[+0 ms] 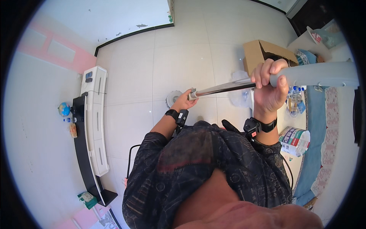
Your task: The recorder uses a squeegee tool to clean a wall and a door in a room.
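A metal pole [226,86] slants across in front of me. Its upper end carries a thick pale grey tubular handle [317,75], which runs out toward the right rim. My right hand [270,83] is wrapped around the pole where the metal meets this handle. Lower down, my left hand [184,100] grips the light-coloured collar [193,94] on the pole's other end. Just past the left hand shows a round, pale disc [172,98] with a toothed or fringed edge, partly covered by that hand. Whether the disc joins the pole cannot be seen.
A torn-open cardboard box [253,53] and clear plastic bags [240,96] are on the tiled floor [180,60]. To the right, a table [291,169] bears bottles [296,100] and a printed tub [294,140], beside a blue sofa [311,137]. A white drawer cabinet [100,123] lines the left wall.
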Action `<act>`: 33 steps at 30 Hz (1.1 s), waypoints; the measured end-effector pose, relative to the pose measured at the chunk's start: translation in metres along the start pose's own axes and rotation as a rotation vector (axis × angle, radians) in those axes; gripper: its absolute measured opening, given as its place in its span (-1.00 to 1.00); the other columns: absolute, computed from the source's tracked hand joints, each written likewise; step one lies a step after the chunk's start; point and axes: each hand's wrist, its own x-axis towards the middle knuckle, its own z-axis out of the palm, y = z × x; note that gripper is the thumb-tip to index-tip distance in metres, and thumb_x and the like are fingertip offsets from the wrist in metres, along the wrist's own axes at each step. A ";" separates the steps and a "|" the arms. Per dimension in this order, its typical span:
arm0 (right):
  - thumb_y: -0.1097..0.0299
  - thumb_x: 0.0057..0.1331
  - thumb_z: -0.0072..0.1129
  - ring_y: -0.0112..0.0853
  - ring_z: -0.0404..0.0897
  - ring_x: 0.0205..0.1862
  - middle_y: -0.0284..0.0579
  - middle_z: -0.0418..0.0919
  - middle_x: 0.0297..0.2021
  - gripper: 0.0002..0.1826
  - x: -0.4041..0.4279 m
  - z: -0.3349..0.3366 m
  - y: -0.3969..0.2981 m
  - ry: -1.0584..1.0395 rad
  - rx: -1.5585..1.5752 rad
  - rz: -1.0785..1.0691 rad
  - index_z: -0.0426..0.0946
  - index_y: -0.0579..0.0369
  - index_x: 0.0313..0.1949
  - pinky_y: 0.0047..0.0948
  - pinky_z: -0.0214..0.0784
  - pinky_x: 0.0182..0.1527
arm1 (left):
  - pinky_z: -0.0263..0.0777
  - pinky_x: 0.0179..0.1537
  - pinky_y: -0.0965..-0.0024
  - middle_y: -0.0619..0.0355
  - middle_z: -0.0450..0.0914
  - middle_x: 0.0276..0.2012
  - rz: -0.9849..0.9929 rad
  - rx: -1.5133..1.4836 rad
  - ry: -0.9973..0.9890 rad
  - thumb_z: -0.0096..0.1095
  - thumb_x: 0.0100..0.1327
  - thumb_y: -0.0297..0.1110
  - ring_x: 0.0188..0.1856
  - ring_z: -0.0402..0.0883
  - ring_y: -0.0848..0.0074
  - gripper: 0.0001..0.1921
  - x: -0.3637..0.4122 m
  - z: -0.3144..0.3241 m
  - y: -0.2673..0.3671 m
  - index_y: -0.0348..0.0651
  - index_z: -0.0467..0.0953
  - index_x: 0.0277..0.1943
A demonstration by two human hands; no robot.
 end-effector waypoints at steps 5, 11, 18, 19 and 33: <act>0.15 0.09 0.02 -0.52 0.17 -0.70 -0.27 0.18 -0.70 -0.72 0.239 -0.059 0.183 -0.065 0.053 -0.078 0.25 0.08 -0.41 -0.50 0.20 -0.53 | 0.36 -0.14 0.34 0.14 0.43 -0.16 -0.054 -0.002 -0.115 0.14 0.12 -0.08 -0.13 0.44 0.29 -0.66 0.173 0.075 0.274 -0.05 0.34 -0.12; 0.11 0.07 0.05 -0.53 0.17 -0.70 -0.27 0.18 -0.71 -0.68 0.383 -0.110 0.305 -0.060 0.033 0.002 0.24 0.08 -0.42 -0.51 0.20 -0.53 | 0.35 -0.08 0.30 0.18 0.42 -0.20 0.012 0.159 -0.042 0.18 0.10 -0.12 -0.08 0.39 0.32 -0.68 0.290 0.102 0.394 -0.03 0.35 -0.14; 0.11 0.02 0.11 -0.54 0.19 -0.71 -0.28 0.20 -0.71 -0.67 0.861 -0.373 0.478 -0.144 -0.010 -0.003 0.26 0.07 -0.43 -0.54 0.20 -0.54 | 0.43 -0.23 0.36 0.20 0.42 -0.26 -0.031 0.276 -0.057 0.18 0.09 -0.08 -0.21 0.43 0.42 -0.68 0.698 0.414 0.730 -0.04 0.34 -0.19; 0.11 0.01 0.13 -0.54 0.19 -0.71 -0.28 0.21 -0.71 -0.67 0.944 -0.420 0.505 -0.137 -0.023 -0.024 0.26 0.07 -0.44 -0.54 0.20 -0.54 | 0.43 -0.26 0.39 0.19 0.42 -0.27 0.021 0.332 -0.055 0.18 0.08 -0.05 -0.24 0.43 0.44 -0.66 0.761 0.477 0.788 -0.05 0.34 -0.21; 0.04 0.06 0.09 -0.54 0.17 -0.69 -0.33 0.19 -0.70 -0.65 1.652 -0.761 0.828 -0.288 0.045 -0.095 0.27 0.05 -0.43 -0.58 0.16 -0.54 | 0.40 -0.34 0.36 0.15 0.35 -0.25 0.360 0.367 0.239 0.17 -0.04 0.16 -0.31 0.42 0.45 -0.36 1.299 0.858 1.328 -0.03 0.12 -0.04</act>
